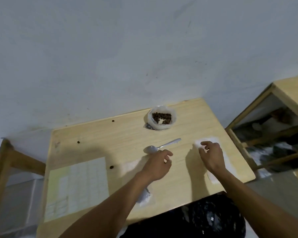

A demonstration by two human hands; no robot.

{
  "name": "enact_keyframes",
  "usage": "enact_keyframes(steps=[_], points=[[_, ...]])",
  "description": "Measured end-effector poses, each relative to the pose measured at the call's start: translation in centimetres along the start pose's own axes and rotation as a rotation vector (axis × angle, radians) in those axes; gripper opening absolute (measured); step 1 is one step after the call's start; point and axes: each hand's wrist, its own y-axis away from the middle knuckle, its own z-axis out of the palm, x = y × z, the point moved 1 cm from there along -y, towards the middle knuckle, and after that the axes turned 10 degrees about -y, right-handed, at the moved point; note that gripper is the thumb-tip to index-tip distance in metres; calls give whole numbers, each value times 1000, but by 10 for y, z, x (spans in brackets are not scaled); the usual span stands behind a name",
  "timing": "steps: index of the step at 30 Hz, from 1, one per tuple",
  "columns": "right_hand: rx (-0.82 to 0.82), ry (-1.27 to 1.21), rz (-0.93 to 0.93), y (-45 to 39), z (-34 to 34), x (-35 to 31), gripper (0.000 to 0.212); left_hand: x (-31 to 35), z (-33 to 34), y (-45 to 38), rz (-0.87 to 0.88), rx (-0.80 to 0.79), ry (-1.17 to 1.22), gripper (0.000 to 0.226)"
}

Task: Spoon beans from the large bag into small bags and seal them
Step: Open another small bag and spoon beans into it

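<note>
Large bag (162,118) of beans sits open at far counter (100,133) edge. Left hand (157,164) hovers beside spoon (159,147), fingers loosely curled, holding nothing. Right hand (212,155) fingers pinch small bags (213,140). Printed sheet (77,188) near left, writing unreadable.

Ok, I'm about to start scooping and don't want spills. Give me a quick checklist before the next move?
1. Large bag mouth open, beans showing: ok.
2. Spoon free on the table: ok, lying just beyond the left hand, not yet held.
3. Small bag in the right hand fingers: cannot tell if gripped.
4. Small bag opened: cannot tell.
5. Stray beans gathered: not ok.
</note>
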Motion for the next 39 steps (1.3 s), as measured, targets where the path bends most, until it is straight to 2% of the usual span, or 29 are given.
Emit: enact_keyframes(steps=[2,5,8,11,15,17,20,23,26,28,31,32,35,37,39], points=[[62,78,118,-6,-16,19,39,22,19,-20,62,-89,-64,30],[39,182,284,-10,-32,40,51,50,47,-41,156,-209,-218,42],[-7,222,368,-12,-35,55,48,63,70,-52,217,-300,-417,56],[-4,169,359,-12,-36,62,43,68,78,-57,240,-331,-579,60],[28,118,292,-12,-39,64,42,69,77,-60,244,-331,-622,58],[83,115,247,-11,-39,62,35,69,78,-61,241,-329,-623,56],[102,-83,242,-16,-44,54,22,68,77,-67,177,-358,-496,52],[-106,-470,234,-19,-55,31,9,67,72,-73,116,-283,-276,43],[-275,-598,163,-19,-62,3,17,78,48,-71,-78,-100,180,22],[-329,-637,98,-17,-60,-16,20,87,24,-71,-227,-43,527,11],[-406,-668,-37,-12,-50,-46,23,96,-15,-69,-339,-43,928,37],[-436,-666,-88,-11,-45,-55,24,98,-29,-67,-335,-38,978,42],[-526,-637,-189,-8,-35,-83,25,99,-61,-56,-294,-4,1019,29],[-566,-636,-220,-5,-31,-100,27,97,-76,-47,-285,31,1010,29],[-588,-656,-232,-2,-27,-118,43,89,-87,-39,-255,68,1004,34]])
